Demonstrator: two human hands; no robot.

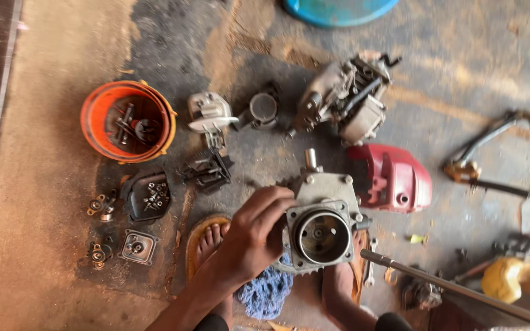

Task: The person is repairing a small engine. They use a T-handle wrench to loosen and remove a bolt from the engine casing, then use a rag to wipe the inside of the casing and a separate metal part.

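- Engine housing (323, 214), grey metal with a round bore facing up and a short shaft on top, sits low centre of frame, just above the person's legs.
- Left hand (257, 228) grips the housing's left edge, fingers curled over the flange; arm comes up from the bottom edge.
- Right hand not visible in frame; can't tell its state.
- Bare foot in a sandal (207, 242) just left of the left hand; blue cloth (266, 293) under the wrist.
- Wrench (371, 266) lies just right of the housing; long metal rod (461, 291) crosses lower right.
- Red engine cover (391, 178) right of the housing, near it.
- Larger engine block (345, 98) at upper centre.
- Small dark parts (207, 168) and a black tray of screws (148, 196) left of centre.
- Orange bucket (128, 121) with bolts, upper left.
- Yellow container (519, 279) at right edge.
- All on stained concrete floor (50, 184).
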